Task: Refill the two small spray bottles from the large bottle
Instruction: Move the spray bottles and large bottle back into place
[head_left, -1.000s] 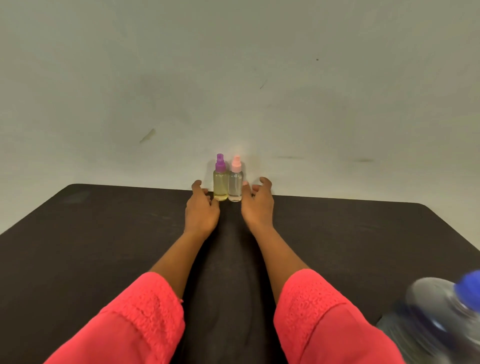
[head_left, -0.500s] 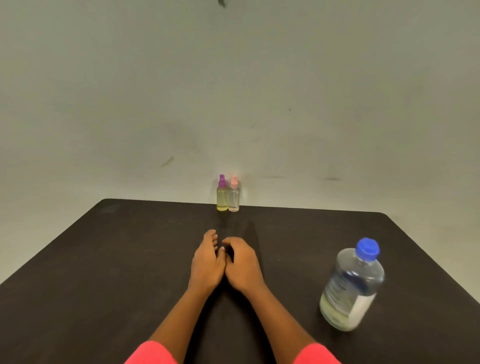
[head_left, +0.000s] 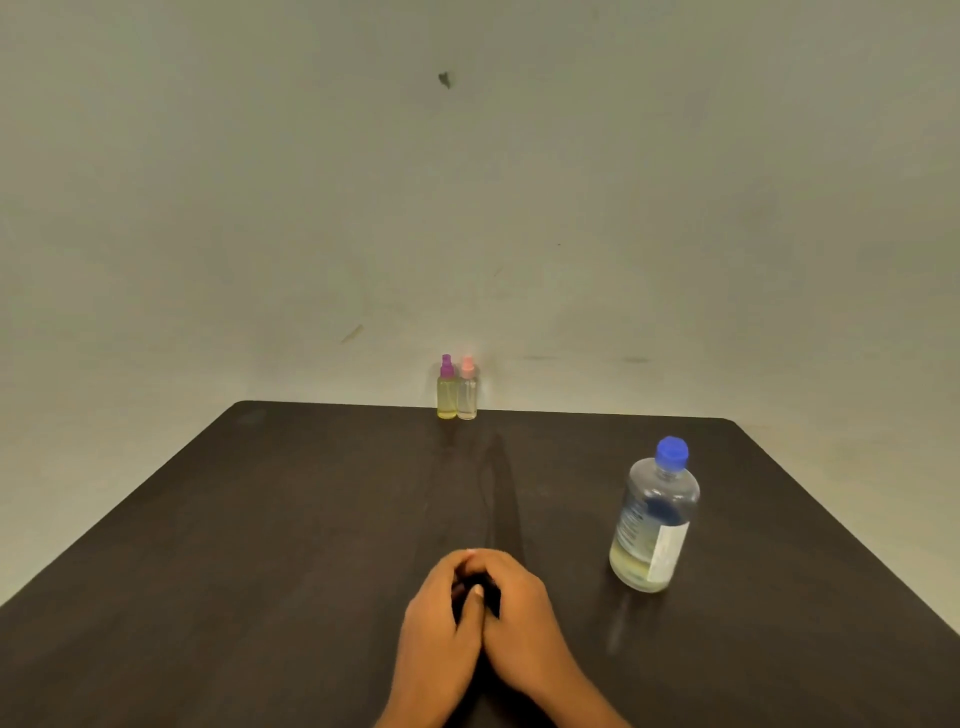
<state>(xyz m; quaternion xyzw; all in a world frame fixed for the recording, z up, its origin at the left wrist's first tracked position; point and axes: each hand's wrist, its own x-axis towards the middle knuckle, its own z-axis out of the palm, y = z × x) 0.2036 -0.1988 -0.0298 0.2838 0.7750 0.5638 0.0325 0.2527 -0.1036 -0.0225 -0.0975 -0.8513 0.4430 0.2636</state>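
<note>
In the head view, the left hand (head_left: 441, 618) and the right hand (head_left: 524, 613) rest together on the dark bench (head_left: 260, 545). Their fingers are loosely curled and meet at the tips, and they hold nothing. I judge this a waiting pose, with the refilling not yet begun. Far ahead of the hands, at the far edge of the bench against the wall, stand the two small spray bottles, upright and touching. The purple-capped bottle (head_left: 447, 392) holds yellowish liquid, and the pink-capped bottle (head_left: 467, 395) beside it holds clear liquid. Both seem set out in line for the pouring. The large bottle (head_left: 654, 525) stands to the right of the hands, a little forward and near the right hand (probably so that this hand can take it easily). Its blue cap (head_left: 671, 452) is on, and liquid fills only its bottom part. It carries a white label, but the writing is too blurred to read.
</note>
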